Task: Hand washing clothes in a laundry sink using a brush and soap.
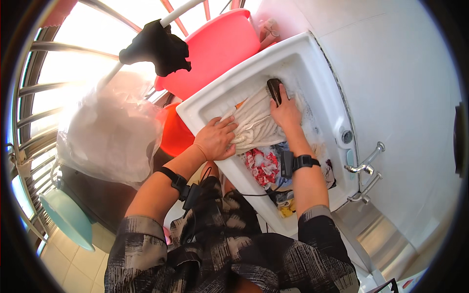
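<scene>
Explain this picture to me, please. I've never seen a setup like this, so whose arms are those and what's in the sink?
There's no machine here: these are a person's own bare hands. The one picture comes from a wide fisheye camera worn on the head, looking down, so straight edges bend and the forearms rise from below. Each wears a black strap carrying a small device.

The left hand lies on a cream cloth in the white sink. The right hand grips a dark oblong object, perhaps a brush. Suds and a red-and-white cloth show nearby, with a tap at the right.
</scene>
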Available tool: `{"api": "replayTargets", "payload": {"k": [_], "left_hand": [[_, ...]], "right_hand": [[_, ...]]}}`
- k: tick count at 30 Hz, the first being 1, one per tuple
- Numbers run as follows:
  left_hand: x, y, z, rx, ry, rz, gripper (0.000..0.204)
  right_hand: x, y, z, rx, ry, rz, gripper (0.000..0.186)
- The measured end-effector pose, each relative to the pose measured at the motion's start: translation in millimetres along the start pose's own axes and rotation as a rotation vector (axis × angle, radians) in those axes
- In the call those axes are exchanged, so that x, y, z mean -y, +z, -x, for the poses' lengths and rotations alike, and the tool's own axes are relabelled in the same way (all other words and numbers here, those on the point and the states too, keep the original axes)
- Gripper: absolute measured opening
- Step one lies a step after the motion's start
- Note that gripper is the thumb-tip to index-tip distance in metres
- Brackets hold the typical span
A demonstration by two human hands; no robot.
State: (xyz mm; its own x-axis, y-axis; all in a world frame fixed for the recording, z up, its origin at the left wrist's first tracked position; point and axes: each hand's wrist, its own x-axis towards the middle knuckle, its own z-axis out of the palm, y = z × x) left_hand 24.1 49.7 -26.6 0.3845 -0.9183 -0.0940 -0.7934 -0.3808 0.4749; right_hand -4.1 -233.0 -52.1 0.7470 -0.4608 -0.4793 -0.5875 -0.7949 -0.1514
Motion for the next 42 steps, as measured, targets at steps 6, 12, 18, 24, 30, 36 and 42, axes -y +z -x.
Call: {"api": "replayTargets", "payload": {"k": [6,12,18,24,30,36,42], "left_hand": [[-4,0,-7,-0.096,-0.192,0.197,0.021],[-7,13,-49,-0.318,-0.624,0.1,0.011],[-9,8,-77,0.096,-0.492,-0.059,0.017],[3,-14,-106,-0.167,-1.051,0.901,0.031],[-16,5,-70,-0.42,-0.381,-0.215,0.04],[-22,17,-29,-0.029,-0.044,0.042,0.043],[-3,10,-3,-0.167,0.057,0.115,0.022]], "right_hand": [[-15,19,2,-0.047,0.064,-0.048,0.075],[-19,41,44,-0.051,0.16,-0.243,0.08],[-30,51,82,0.087,0.294,-0.366,0.084],[-41,52,62,-0.103,0.305,-0.625,0.082],[-10,30,47,-0.044,0.304,-0.34,0.079],[-33,38,18,-0.061,0.385,-0.261,0.082],[33,17,89,-0.034,-0.003,-0.289,0.08]]}}
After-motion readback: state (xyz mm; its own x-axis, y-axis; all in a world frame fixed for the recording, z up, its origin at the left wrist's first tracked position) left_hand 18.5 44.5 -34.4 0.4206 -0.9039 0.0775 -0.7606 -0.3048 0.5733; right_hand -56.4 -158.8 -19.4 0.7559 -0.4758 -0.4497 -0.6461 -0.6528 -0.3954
